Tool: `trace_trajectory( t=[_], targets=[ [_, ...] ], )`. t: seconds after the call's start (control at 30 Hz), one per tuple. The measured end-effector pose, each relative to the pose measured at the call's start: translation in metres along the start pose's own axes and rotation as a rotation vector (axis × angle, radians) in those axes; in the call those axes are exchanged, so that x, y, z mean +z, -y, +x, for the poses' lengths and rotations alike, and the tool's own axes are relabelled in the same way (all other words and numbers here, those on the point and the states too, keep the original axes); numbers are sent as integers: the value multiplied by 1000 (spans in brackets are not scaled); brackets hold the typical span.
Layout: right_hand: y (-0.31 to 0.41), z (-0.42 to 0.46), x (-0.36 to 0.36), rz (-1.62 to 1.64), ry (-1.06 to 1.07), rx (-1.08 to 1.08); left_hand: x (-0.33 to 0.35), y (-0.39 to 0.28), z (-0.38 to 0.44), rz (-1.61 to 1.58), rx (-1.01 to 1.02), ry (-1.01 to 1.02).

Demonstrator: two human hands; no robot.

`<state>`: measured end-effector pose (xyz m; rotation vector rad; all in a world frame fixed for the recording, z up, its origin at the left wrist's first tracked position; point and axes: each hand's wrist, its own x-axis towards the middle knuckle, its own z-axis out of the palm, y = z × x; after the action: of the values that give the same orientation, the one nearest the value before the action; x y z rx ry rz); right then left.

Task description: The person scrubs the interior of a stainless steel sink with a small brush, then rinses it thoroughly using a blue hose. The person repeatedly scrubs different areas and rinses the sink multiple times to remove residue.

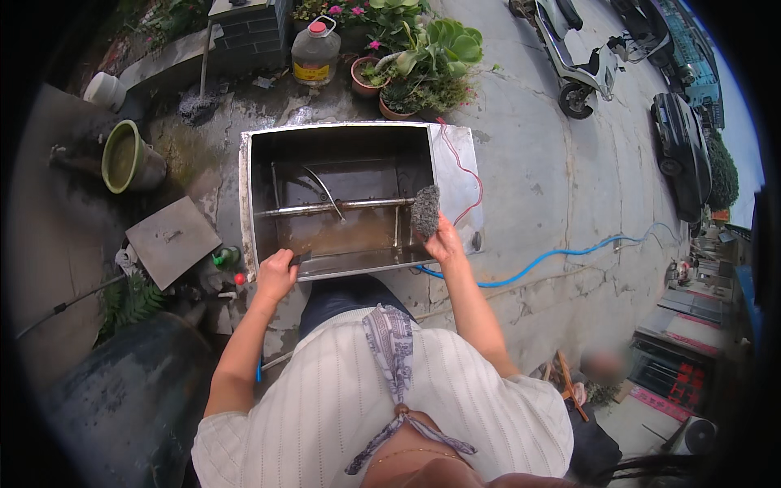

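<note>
A stainless steel tank [366, 124] with an open top lies before me, its inside brownish and wet. A metal rod [341, 207] crosses the inside, and a thin curved tube [326, 189] rises beside it. My right hand [443, 242] grips a grey steel wool scrubber [426, 211] at the tank's inner right edge. At the front left rim, my left hand [277, 274] is closed on a small dark flat scraper-like piece [301, 258]. Red wires [475, 177] lie over the tank's right side panel.
A blue hose [531, 268] runs off to the right. Left of the tank are a square metal lid [174, 241], a green bottle [227, 258] and a bucket [131, 158]. Behind stand a large plastic jug [315, 53] and potted plants [396, 91]. A person [589, 427] is at lower right.
</note>
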<state>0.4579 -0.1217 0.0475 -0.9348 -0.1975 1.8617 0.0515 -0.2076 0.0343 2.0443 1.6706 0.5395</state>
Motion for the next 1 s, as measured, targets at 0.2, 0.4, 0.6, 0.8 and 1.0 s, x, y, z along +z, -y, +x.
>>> trace_trajectory(
  t=[0.2,0.4,0.6,0.8,1.0],
  targets=[
    [-11,14,-14,-557,-153,-59,3,-2,2,15,-12,-1],
    [35,36,-18,-721,-411,-519,3,-1,-1,45,-39,-5],
    [68,115,-85,-1170,-706,-397,4,-2,2,38,-32,6],
    [62,138,-125,-1263,-735,-172,8,-4,6,39,-27,3],
    [61,69,-1,-47,-388,-271,4,-7,4,4,-74,-62]
  ],
)
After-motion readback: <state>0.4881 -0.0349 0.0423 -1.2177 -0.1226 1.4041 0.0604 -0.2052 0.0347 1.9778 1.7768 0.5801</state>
